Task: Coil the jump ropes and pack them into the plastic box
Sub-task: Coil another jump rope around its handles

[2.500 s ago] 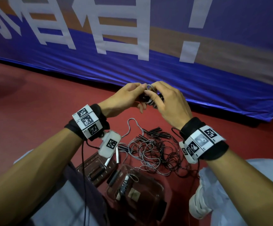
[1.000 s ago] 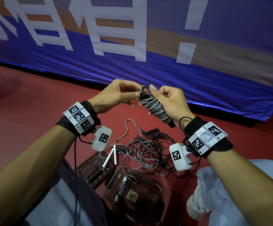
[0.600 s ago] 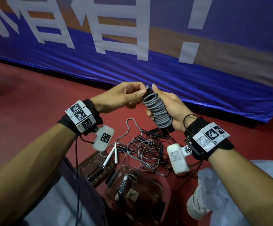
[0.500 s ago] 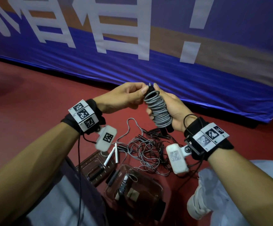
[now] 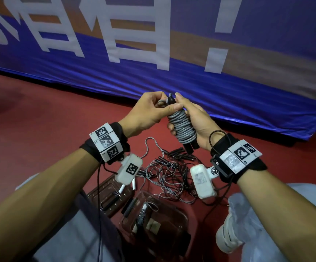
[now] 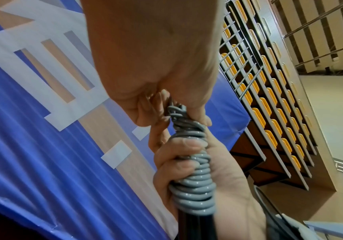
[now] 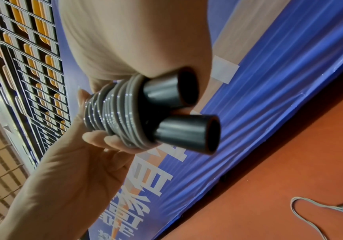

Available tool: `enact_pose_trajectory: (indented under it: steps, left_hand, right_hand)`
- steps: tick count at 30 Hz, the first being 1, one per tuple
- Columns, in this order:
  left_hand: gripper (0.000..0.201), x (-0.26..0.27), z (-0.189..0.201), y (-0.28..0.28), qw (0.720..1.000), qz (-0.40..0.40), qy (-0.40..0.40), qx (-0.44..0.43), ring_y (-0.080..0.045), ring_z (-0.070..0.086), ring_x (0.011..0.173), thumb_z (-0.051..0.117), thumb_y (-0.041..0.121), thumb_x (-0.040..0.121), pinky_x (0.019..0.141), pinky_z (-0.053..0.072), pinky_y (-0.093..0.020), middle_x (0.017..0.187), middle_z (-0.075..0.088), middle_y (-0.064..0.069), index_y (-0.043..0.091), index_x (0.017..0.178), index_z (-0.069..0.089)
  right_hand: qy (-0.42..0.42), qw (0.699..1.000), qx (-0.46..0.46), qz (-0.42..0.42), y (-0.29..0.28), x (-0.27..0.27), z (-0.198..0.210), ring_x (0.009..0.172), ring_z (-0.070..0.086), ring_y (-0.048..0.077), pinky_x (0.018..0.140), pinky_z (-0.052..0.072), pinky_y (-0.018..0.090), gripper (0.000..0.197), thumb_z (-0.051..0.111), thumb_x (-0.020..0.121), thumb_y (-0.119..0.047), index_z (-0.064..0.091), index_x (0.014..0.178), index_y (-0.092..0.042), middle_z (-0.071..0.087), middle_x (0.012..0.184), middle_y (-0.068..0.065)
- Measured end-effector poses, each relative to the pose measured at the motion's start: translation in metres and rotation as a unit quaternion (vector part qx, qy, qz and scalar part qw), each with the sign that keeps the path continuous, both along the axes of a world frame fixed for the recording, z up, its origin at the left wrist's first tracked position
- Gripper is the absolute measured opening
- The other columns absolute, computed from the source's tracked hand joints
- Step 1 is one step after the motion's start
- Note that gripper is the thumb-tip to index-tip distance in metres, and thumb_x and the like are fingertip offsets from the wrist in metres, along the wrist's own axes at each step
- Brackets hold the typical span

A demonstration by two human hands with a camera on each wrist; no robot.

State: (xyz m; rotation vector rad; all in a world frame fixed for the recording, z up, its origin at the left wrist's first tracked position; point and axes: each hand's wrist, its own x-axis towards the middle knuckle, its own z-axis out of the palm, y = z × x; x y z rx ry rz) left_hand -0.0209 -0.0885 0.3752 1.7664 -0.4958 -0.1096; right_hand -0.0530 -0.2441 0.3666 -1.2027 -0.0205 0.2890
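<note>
Two black cylindrical handles (image 7: pixel 179 112) side by side, bound together by tight turns of glossy grey jump rope (image 5: pixel 182 127), held up above the red floor (image 5: pixel 40 133). Right hand (image 5: pixel 195 121) wrapped around the coiled bundle, fingers curled over the grey turns. Left hand (image 5: pixel 149 110) at the bundle's top end, thumb and fingers pinching the last loop of grey rope there. Below, on the floor, a loose tangle of thin grey and black ropes (image 5: pixel 170 176) with several black handles. Nearer the body, a clear plastic box (image 5: pixel 172 222) holding one coiled rope, with a clear lid (image 5: pixel 108 195) just beside it. Behind, a blue banner with white characters (image 5: pixel 115 44).
</note>
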Motion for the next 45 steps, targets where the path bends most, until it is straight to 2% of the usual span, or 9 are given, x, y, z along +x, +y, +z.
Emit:
enact_pose_trajectory:
  steps: [6,17,21,24,29,35,38,42,45]
  left_hand:
    - [0.047,0.000,0.010,0.002,0.999,-0.038,0.033,-0.012,-0.013,0.034,0.050,0.079,0.036,0.082,0.048,0.027,-0.028,0.061,0.040,-0.005,0.002,0.073,0.047]
    - [0.020,0.004,0.020,0.028,0.982,-0.178,0.062,-0.005,-0.017,0.026,0.057,0.064,0.024,0.095,0.053,0.020,-0.030,0.074,0.044,-0.012,0.012,0.079,0.064]
    - [0.034,0.006,0.022,0.036,0.969,-0.209,0.109,0.080,-0.017,0.021,0.060,0.049,0.035,0.101,0.056,0.014,-0.033,0.067,0.030,-0.006,0.014,0.074,0.049]
    - [0.033,0.009,0.017,0.040,0.964,-0.203,0.129,0.115,-0.015,0.019,0.058,0.054,0.034,0.101,0.055,0.013,-0.033,0.063,0.027,-0.001,0.017,0.074,0.052]
    - [0.049,0.009,-0.001,0.026,0.983,-0.072,0.079,0.151,-0.005,0.022,0.046,0.079,0.009,0.084,0.045,0.024,-0.016,0.056,0.026,0.004,0.020,0.062,0.036]
    - [0.047,0.017,-0.011,0.015,0.963,0.071,-0.096,0.241,-0.005,0.030,0.047,0.086,0.026,0.078,0.050,0.031,-0.018,0.048,0.038,0.011,0.018,0.058,0.044]
    - [0.044,0.019,-0.011,0.018,0.969,0.011,-0.068,0.238,-0.007,0.031,0.050,0.082,0.026,0.083,0.050,0.031,-0.019,0.052,0.039,0.009,0.016,0.063,0.044]
    - [0.040,0.019,-0.011,0.022,0.980,-0.045,0.041,0.191,-0.012,0.026,0.049,0.076,0.031,0.089,0.046,0.025,-0.023,0.055,0.031,0.004,0.011,0.070,0.046]
    - [0.051,0.015,-0.018,0.010,0.961,0.007,-0.049,0.271,-0.011,0.027,0.051,0.079,0.028,0.085,0.050,0.030,-0.025,0.053,0.034,0.004,0.014,0.058,0.038]
  right_hand:
    - [-0.015,0.998,0.032,0.059,-0.009,0.002,0.002,0.058,0.059,0.023,0.051,0.049,0.029,0.060,0.061,0.099,-0.035,0.044,0.142,0.003,0.057,0.081,0.011]
    - [-0.074,0.969,0.067,0.225,-0.029,0.005,-0.005,0.056,0.056,0.024,0.053,0.045,0.032,0.062,0.081,0.077,-0.022,0.047,0.129,-0.015,0.045,0.103,0.021]
    - [-0.091,0.976,-0.015,0.197,-0.021,0.000,-0.009,0.055,0.058,0.026,0.050,0.049,0.032,0.055,0.062,0.085,-0.002,0.040,0.134,-0.011,0.062,0.088,0.013]
    - [-0.133,0.972,-0.133,0.139,-0.012,0.004,-0.016,0.063,0.060,0.022,0.054,0.054,0.034,0.051,0.073,0.079,-0.004,0.044,0.119,-0.012,0.068,0.101,0.008]
    - [-0.253,0.850,-0.456,0.073,-0.013,0.013,-0.031,0.080,0.068,0.022,0.079,0.056,0.052,0.049,0.074,0.069,-0.054,0.050,0.105,-0.032,0.070,0.096,-0.007]
    - [-0.255,0.836,-0.486,-0.013,-0.010,0.020,-0.045,0.080,0.067,0.011,0.075,0.055,0.041,0.040,0.073,0.085,-0.057,0.051,0.111,-0.036,0.071,0.098,-0.009]
    - [-0.228,0.868,-0.440,0.009,-0.011,0.017,-0.046,0.055,0.054,-0.002,0.062,0.049,0.032,0.038,0.078,0.086,-0.047,0.053,0.105,-0.027,0.071,0.092,-0.004]
    - [-0.227,0.859,-0.459,-0.015,-0.011,0.009,-0.048,0.066,0.059,0.002,0.060,0.046,0.022,0.038,0.076,0.089,-0.045,0.049,0.101,-0.022,0.068,0.086,-0.008]
    - [-0.214,0.852,-0.478,-0.020,-0.007,0.009,-0.057,0.060,0.052,0.005,0.051,0.037,0.015,0.041,0.075,0.091,-0.041,0.046,0.100,-0.014,0.063,0.080,-0.007]
